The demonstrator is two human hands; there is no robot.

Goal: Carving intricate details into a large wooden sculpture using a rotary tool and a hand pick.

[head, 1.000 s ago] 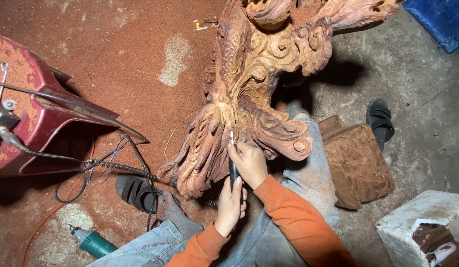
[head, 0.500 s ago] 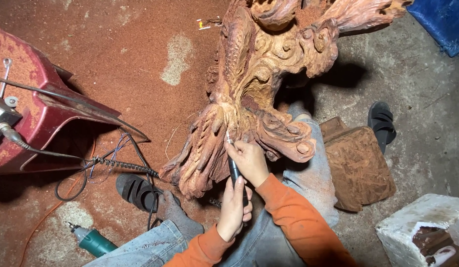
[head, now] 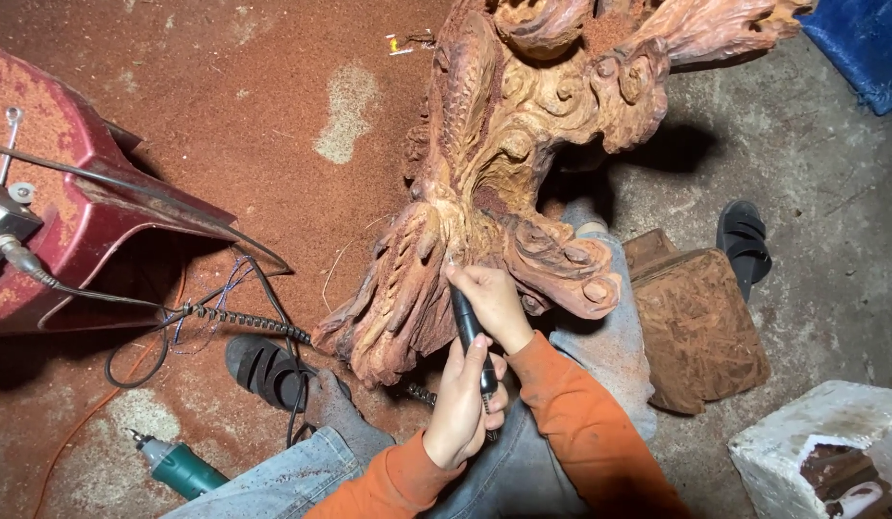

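A small yellow-and-white scrap (head: 399,43), possibly a label or wrapper, lies on the red sawdust floor (head: 225,115) at the far side, just left of the carving's upper part; its kind cannot be told. No container with visible contents is in view. A white block (head: 811,447) with a broken, dark-stained face stands at the near right corner. A blue sheet (head: 864,48) occupies the far right corner.

The wood carving (head: 494,192), reddish-brown with scrolls and feather-like ridges, stands in the centre and leans over the person's lap. The right hand (head: 489,303) is closed around the front of a black rotary handpiece (head: 468,336), with the tip set against the carving at the root of the ridged lower section. The left hand (head: 460,408) is wrapped around the rear of the same handpiece, fingers fully curled. Both sleeves are orange.

A flat carved wood block (head: 696,327) lies just right of the knee, near a black sandal (head: 744,240) on the grey concrete. A second black sandal (head: 268,370) sits at the near left, crossed by black cables (head: 225,317) running to a red machine housing (head: 71,221) at the left edge. A green power tool (head: 177,466) lies near the bottom left.

Open floor lies far left of the carving and right of the sandal.
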